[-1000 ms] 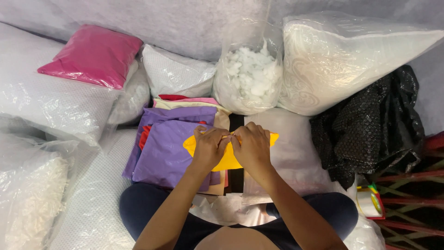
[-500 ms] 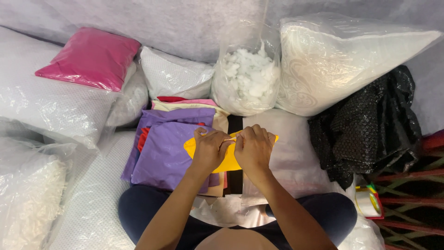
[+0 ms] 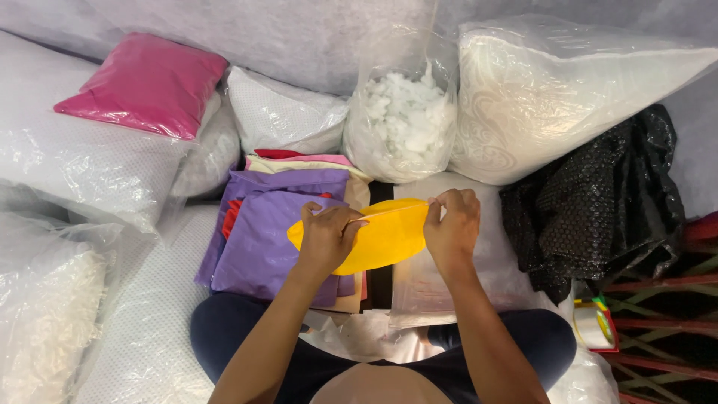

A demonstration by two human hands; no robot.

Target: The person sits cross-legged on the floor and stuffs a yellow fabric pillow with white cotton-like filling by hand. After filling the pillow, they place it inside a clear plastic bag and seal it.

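Both my hands hold a yellow fabric piece [image 3: 385, 239] over my lap. My left hand [image 3: 327, 238] grips its left part, fingers curled over the top edge. My right hand [image 3: 451, 224] pinches the upper right edge. The hands are spread apart along the yellow piece. Beneath it lies a stack of folded fabric [image 3: 273, 224], purple on top with red, pink and cream layers showing at the edges. A clear plastic sheet [image 3: 426, 284] lies under my right hand.
A clear bag of white stuffing [image 3: 404, 120] stands behind the stack. Plastic-wrapped white pillows [image 3: 568, 90] and a pink pillow [image 3: 146, 86] surround it. Black spotted fabric [image 3: 598, 202] lies at right, a tape roll [image 3: 594, 329] near my right knee.
My hands were close together at the middle of the yellow piece. They have moved apart along its top edge, the right hand to the right, and the piece looks more stretched out.
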